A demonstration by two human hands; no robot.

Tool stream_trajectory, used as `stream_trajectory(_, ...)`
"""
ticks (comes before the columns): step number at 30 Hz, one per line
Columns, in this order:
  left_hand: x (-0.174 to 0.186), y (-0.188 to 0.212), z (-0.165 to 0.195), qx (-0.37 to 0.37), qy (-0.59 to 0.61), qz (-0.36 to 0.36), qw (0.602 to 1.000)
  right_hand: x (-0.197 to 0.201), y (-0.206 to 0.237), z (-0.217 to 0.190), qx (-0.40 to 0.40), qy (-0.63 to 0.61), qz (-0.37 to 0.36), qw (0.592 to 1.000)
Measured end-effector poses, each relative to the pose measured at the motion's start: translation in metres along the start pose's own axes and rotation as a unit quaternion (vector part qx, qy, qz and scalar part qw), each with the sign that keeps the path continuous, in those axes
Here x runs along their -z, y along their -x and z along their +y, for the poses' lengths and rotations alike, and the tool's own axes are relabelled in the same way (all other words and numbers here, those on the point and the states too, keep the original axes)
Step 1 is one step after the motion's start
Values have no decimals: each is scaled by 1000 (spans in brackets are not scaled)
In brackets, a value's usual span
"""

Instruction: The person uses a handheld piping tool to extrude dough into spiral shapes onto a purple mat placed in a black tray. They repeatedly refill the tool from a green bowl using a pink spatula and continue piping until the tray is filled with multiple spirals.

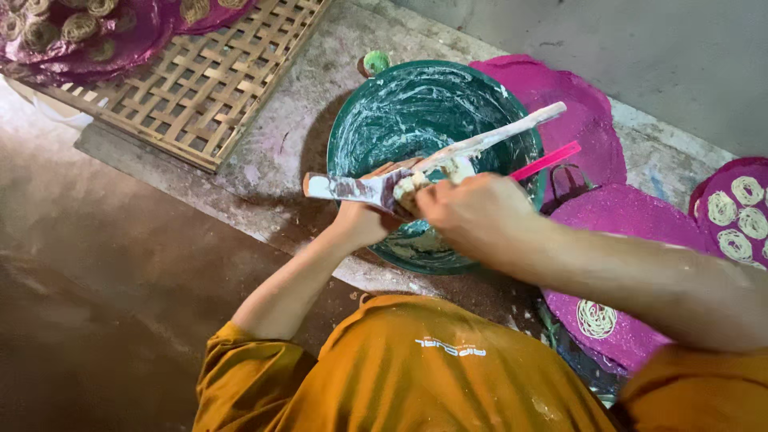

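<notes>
Dough scraped between spatulas gripped by both closed hands.

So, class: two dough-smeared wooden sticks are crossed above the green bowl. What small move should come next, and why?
Probably draw the long wooden stick in the right hand along the flat wooden paddle held by the left hand, since white dough clings where they cross, directly above the round green bowl.

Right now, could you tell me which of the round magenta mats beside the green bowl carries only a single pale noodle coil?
The round magenta mat nearest the person, under the right forearm: it bears one coil, while the far-right mat holds several.
</notes>
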State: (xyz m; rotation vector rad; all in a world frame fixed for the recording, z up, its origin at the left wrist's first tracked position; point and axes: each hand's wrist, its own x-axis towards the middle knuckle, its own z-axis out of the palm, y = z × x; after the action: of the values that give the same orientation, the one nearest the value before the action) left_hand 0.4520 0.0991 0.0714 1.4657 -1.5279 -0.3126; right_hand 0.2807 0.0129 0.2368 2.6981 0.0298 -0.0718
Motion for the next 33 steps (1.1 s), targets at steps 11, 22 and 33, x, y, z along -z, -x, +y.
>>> stream_trajectory(11,43,-7,3,-7,-209,-62,976,51,39,22,-63,-17,-63,996)
stream_trajectory(22,24,-1,-1,182,-57,54,980,9,50,5,-134,-137,10,981)
stream_trajectory(33,25,-25,9,-71,-275,180,942,-128,42,-77,-253,-626,202,710)
